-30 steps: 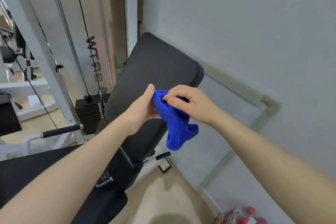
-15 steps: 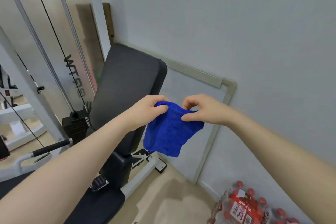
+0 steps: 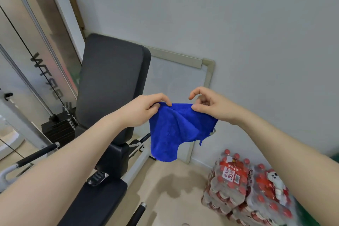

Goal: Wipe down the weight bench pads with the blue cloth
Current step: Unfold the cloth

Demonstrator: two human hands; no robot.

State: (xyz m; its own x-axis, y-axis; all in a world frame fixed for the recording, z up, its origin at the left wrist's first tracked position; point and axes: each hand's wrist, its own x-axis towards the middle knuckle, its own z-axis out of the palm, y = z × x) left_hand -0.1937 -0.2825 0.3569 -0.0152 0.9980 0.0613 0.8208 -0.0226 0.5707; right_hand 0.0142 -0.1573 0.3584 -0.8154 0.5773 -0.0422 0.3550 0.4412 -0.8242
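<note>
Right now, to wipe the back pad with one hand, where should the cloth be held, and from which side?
Probably hold the cloth at its top edge, gathered in the left hand, nearer the back pad. Both hands pinch that edge now, the right hand at the other corner, and the rest hangs loose in the air. Bunch it into the palm, then come at the upright pad from its front.

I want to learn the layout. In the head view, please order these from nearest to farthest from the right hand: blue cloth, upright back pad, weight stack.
1. blue cloth: pinched by right hand
2. upright back pad: to its left
3. weight stack: far left
</note>
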